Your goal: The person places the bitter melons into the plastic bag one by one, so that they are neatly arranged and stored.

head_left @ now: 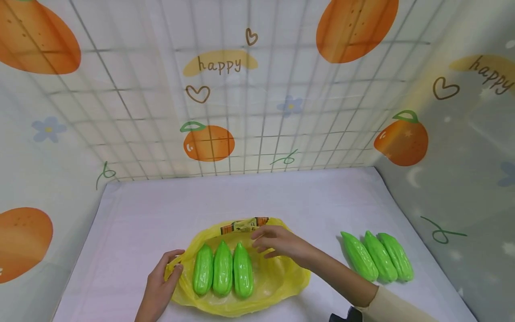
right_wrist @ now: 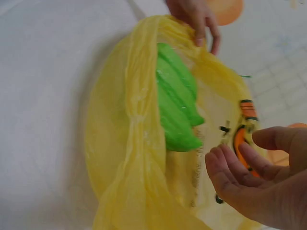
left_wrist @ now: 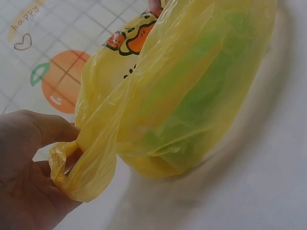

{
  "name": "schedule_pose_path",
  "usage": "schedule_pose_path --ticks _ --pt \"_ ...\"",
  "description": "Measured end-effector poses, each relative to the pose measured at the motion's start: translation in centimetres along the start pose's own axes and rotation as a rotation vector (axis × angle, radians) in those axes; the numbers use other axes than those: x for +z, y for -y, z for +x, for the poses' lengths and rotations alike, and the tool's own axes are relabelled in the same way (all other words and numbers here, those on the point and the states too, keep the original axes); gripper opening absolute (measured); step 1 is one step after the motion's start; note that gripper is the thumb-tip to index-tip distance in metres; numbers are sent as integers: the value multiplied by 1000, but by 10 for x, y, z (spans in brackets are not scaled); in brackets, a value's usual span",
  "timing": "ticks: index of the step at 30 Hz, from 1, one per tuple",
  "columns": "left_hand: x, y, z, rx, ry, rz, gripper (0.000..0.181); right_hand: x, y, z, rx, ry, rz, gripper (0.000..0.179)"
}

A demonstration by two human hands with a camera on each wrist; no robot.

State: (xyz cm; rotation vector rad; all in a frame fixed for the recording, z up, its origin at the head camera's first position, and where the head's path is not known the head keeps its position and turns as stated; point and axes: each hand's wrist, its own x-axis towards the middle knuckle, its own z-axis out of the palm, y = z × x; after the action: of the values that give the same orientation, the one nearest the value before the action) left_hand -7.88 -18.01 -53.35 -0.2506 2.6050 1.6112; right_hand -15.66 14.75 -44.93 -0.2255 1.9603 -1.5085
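A yellow plastic bag (head_left: 281, 286) lies with its mouth spread wide, and three glossy green, ridged, cucumber-shaped vegetables (head_left: 223, 268) sit side by side inside it. At the bag's left end my left hand (head_left: 158, 284) pinches a gathered loop of its edge; the left wrist view shows this loop (left_wrist: 91, 172) between thumb and fingers. Over the right part of the bag's mouth hovers my right hand (head_left: 281, 243), fingers loosely bent and holding nothing. In the right wrist view its fingers (right_wrist: 230, 175) are close to the bag's printed inner side.
Three more green vegetables (head_left: 380, 259) lie in a row on the white tabletop (head_left: 241, 197), right of the bag and beyond my right forearm. Printed cloth walls (head_left: 261, 112) enclose the table at the back and sides. A dark object (head_left: 348, 315) shows at the bottom edge.
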Motion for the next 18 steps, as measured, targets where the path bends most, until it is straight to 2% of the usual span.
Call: schedule_pose_path --ticks 4,9,13,18 --pt "-3 1 -1 11 -7 0 34 -13 -1 -13 -34 -5 23 34" --pt "-4 3 -2 15 -3 1 34 -37 -6 -32 -44 -57 50 32" --pt "-4 2 -2 13 4 -1 35 -58 -11 -50 -48 -132 45 34" --pt "-4 -1 -2 10 5 -1 34 -85 -24 -69 -23 -278 -31 35"
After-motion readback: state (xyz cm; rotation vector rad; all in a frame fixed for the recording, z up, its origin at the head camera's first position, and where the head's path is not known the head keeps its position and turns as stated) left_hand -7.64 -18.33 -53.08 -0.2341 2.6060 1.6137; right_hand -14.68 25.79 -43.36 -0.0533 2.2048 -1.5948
